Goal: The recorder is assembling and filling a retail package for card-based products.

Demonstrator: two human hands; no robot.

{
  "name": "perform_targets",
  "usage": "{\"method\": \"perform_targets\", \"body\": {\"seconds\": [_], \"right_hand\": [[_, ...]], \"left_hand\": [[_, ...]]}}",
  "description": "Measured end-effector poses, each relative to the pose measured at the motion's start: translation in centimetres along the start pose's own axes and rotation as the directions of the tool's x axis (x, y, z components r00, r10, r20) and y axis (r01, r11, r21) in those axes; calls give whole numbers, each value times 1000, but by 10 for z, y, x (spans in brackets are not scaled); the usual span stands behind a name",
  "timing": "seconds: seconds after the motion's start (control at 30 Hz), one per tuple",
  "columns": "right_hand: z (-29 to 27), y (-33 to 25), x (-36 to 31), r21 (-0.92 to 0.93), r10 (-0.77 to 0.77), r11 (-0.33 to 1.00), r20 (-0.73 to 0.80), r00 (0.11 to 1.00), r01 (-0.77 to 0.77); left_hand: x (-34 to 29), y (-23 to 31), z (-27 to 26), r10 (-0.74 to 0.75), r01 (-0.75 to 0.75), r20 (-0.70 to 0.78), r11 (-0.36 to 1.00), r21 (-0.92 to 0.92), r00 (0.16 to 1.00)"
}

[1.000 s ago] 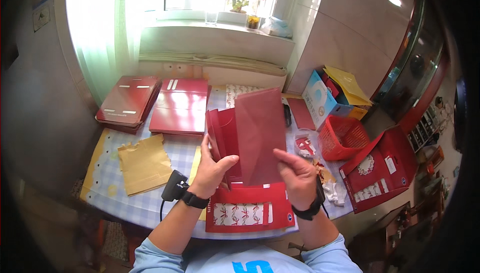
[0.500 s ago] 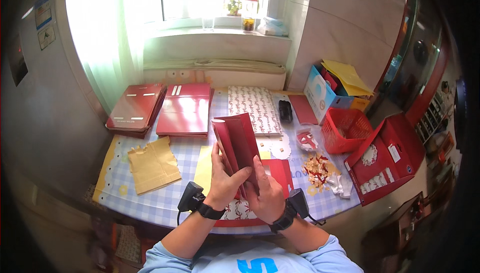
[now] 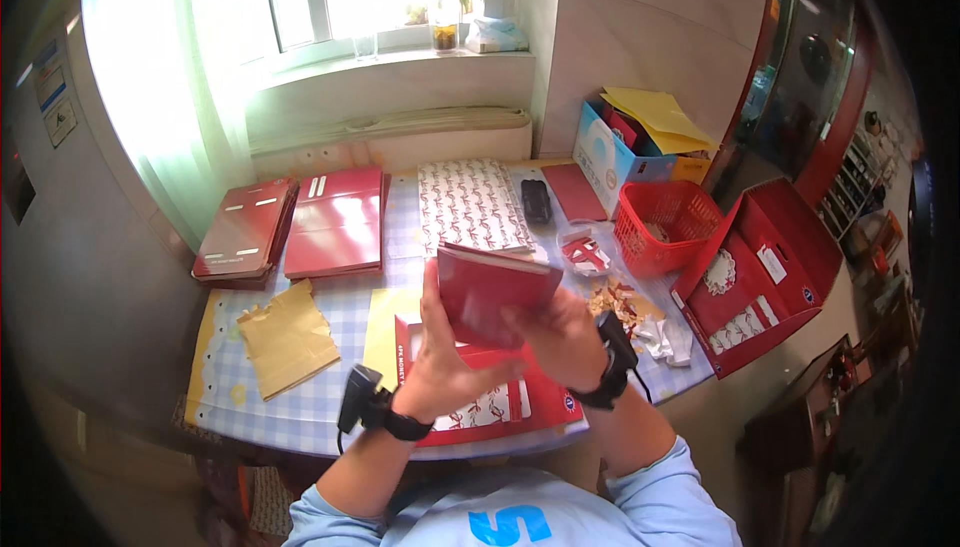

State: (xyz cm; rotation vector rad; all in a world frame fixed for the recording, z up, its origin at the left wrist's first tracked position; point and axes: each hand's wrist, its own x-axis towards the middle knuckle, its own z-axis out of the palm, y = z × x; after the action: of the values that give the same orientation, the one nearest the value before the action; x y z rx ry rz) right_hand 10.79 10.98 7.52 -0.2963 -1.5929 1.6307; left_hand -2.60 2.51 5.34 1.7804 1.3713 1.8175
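Above the near middle of the table I hold a dark red folded cardboard piece (image 3: 490,292), its broad flat side showing and a pale edge along its top. My left hand (image 3: 440,357) grips its left side, with the fingers up along the edge and the thumb apart below. On its right side is my right hand (image 3: 562,342), slightly blurred, the fingers bent against the card. Partly hidden under my hands lies a red printed cardboard sheet (image 3: 545,402) with a white patterned panel. A torn tan paper piece (image 3: 290,340) lies left of it.
Two red cardboard stacks (image 3: 338,222) stand at the back left. White patterned sheets (image 3: 470,202) and a black case (image 3: 536,203) lie behind my hands. Rightward are a red basket (image 3: 655,232), a blue box (image 3: 610,162), paper scraps (image 3: 612,302) and an open red box (image 3: 750,292).
The cardboard piece has turned from upright and partly spread to a flatter, closed pose with its broad side showing. My right hand has moved to its right side. The view has shifted.
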Motion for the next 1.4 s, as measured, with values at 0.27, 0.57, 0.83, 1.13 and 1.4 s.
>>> {"method": "perform_targets", "body": {"seconds": [0.27,0.57,0.83,1.13,1.4], "right_hand": [[-35,47,74,209,-47,978,222,974,0],[-33,77,68,101,2,995,60,998,-8],[-12,-14,44,213,132,965,121,984,-155],[-3,14,-19,261,512,744,369,776,-615],[-32,23,6,-358,510,833,205,836,-421]], "left_hand": [[40,-104,4,-185,158,-98,959,-236,978],[32,-97,18,-329,314,-149,943,-113,932],[36,12,-8,-135,114,-71,962,-250,988],[-42,19,-22,-507,511,162,688,-516,846],[-37,0,-44,-542,537,36,819,-202,840]]}}
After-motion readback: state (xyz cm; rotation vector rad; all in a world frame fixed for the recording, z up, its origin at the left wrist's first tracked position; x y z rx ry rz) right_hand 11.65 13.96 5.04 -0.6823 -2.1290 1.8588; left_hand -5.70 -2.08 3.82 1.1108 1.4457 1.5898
